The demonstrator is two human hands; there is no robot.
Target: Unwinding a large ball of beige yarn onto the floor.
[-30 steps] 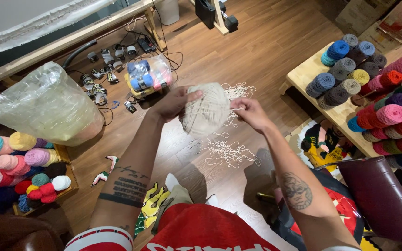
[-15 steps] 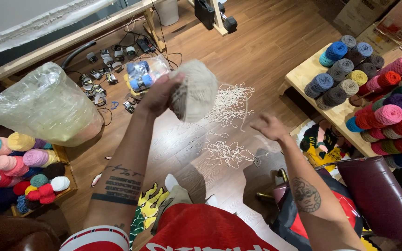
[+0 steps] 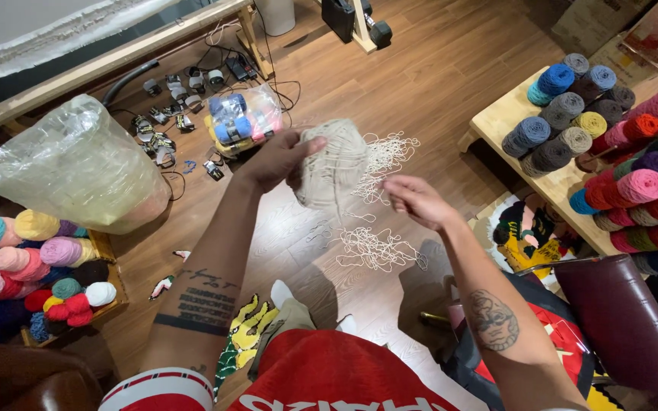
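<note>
My left hand (image 3: 276, 157) grips a beige ball of yarn (image 3: 333, 164) held up over the wooden floor. My right hand (image 3: 414, 199) is just right of the ball, fingers pinched on a thin strand that runs to it. Loose beige yarn lies tangled on the floor below (image 3: 375, 250), and another tangle (image 3: 390, 156) shows behind the ball.
A low wooden table (image 3: 496, 122) at right carries many coloured yarn rolls (image 3: 634, 183). More yarn balls (image 3: 24, 259) fill a crate at left beside a big clear plastic bag (image 3: 78, 167). A small bag of yarn (image 3: 241, 122), cables and a dark red chair (image 3: 626, 320) surround me.
The left hand turned the ball and brought it back toward the middle. The right hand dropped away, then rose to the ball's right side with a strand.
</note>
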